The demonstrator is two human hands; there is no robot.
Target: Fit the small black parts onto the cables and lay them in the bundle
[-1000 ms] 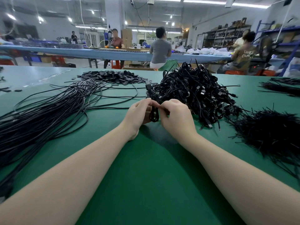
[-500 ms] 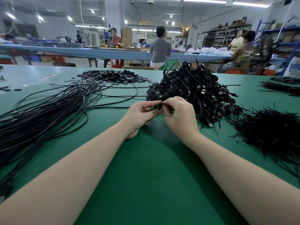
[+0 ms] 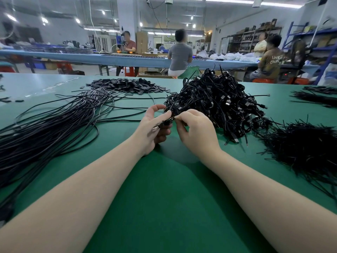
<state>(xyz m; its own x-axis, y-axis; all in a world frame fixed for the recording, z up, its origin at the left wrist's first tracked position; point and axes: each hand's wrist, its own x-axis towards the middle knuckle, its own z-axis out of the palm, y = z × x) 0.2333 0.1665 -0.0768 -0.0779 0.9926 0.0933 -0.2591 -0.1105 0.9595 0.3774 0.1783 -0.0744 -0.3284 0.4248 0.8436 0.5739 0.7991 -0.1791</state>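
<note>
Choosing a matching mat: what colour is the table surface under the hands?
Green table, seen in the head view.

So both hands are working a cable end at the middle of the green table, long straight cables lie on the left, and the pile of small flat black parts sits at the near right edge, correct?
Not quite. The head view shows the pile of small flat black parts at the far side of the green table, left of centre, behind the long cables. The rest holds: left hand and right hand pinch a cable end.

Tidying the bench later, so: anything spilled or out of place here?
A few black parts lie scattered at the table's far left, apart from the main pile of parts. Otherwise nothing stands out.
</note>
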